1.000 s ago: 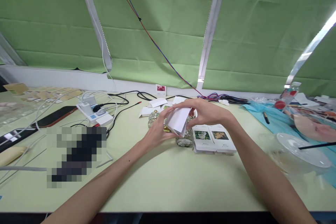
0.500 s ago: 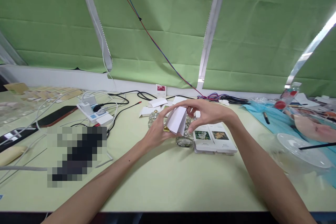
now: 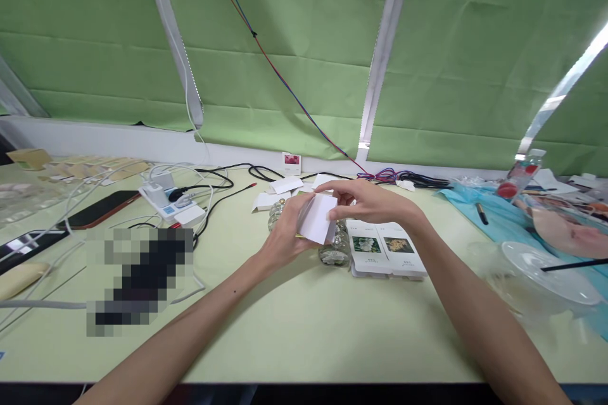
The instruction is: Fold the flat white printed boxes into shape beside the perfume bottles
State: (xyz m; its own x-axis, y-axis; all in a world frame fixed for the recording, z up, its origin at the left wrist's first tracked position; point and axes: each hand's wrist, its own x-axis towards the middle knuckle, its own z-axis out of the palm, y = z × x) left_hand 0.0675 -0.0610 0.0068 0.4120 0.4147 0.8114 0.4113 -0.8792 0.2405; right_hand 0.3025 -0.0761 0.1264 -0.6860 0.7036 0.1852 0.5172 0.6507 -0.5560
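Above the middle of the table, my left hand [image 3: 284, 234] grips a small folded white card box [image 3: 315, 218] from its left side and below. My right hand [image 3: 363, 201] comes over the top, with its thumb and fingers closed on the box's right edge. Just under the hands stands a round clear glass jar [image 3: 335, 254]. More glass jars [image 3: 275, 212] show partly behind my left hand. Two white boxes with flower pictures [image 3: 387, 250] lie side by side to the right of the jar, partly behind my right wrist.
White cards [image 3: 285, 185] lie behind my hands. A power strip [image 3: 173, 209] with tangled cables and a phone [image 3: 102, 209] are at the left. A lidded plastic bowl [image 3: 546, 275], a marker [image 3: 481, 213] and a bottle [image 3: 522, 172] stand or lie at the right.
My right thumb and fingers have moved left and closed on the white card box, whose open flaps are now pressed closer together. My left hand has barely moved.
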